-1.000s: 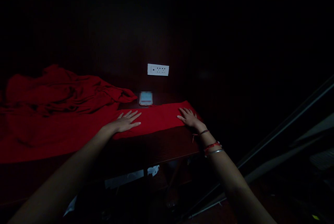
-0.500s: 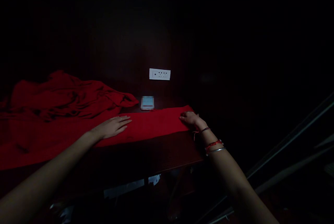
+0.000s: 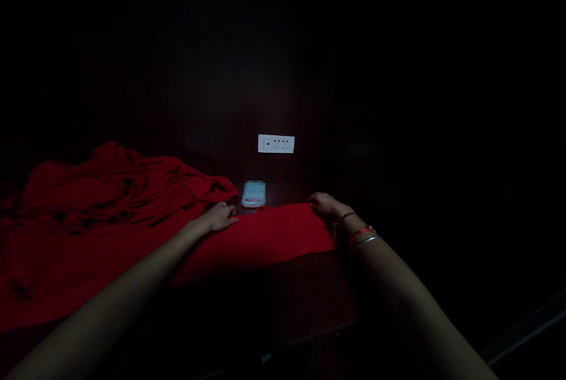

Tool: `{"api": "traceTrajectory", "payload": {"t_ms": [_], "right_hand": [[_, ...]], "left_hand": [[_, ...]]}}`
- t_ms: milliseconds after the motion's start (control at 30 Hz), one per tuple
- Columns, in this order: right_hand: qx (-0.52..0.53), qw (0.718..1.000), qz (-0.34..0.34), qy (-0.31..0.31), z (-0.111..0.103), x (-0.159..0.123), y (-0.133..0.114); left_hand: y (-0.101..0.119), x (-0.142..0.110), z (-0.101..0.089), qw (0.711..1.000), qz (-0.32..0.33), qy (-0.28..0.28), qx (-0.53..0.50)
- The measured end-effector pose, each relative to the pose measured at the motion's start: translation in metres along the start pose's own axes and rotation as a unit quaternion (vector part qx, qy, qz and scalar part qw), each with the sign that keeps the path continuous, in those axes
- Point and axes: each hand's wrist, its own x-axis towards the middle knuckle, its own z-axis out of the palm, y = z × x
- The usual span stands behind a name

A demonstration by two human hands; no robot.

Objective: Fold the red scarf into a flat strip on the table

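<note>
A long red cloth (image 3: 274,235) lies spread along the dark table, its left part heaped in loose folds. At the far edge of the flat part is my left hand (image 3: 221,216), fingers bent and gripping the fabric there. My right hand (image 3: 325,203) is closed on the cloth's far right corner, with bracelets on the wrist. Just beyond the cloth, between my hands, lies a phone (image 3: 253,194) with a lit, blurred screen.
A white power socket panel (image 3: 276,144) is fixed on the dark wall behind the table. The table's front edge (image 3: 318,336) shows faintly below the cloth. Most of the surroundings are too dark to make out.
My left hand has moved from lying flat on the cloth to its far edge, and its fingers have bent. My right hand has shifted to the far corner. The view has tilted up.
</note>
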Motion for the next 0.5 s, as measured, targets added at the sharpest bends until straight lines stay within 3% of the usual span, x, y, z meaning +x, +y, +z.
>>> {"api": "traceTrajectory", "payload": {"t_ms": [133, 267, 400, 500], "right_hand": [[-0.006, 1.000, -0.010, -0.005, -0.003, 0.005, 0.006], [-0.001, 1.000, -0.022, 0.001, -0.012, 0.003, 0.014], [0.011, 0.997, -0.066, 0.036, -0.016, -0.002, 0.010], [-0.008, 0.994, -0.103, 0.020, -0.011, -0.002, -0.006]], "left_hand": [[-0.017, -0.004, -0.005, 0.994, -0.020, -0.028, -0.106], [-0.023, -0.007, -0.024, 0.968, -0.009, -0.080, -0.237], [-0.020, -0.007, -0.050, 0.962, 0.034, -0.053, -0.267], [-0.016, -0.005, -0.056, 0.967, 0.042, -0.046, -0.247]]}}
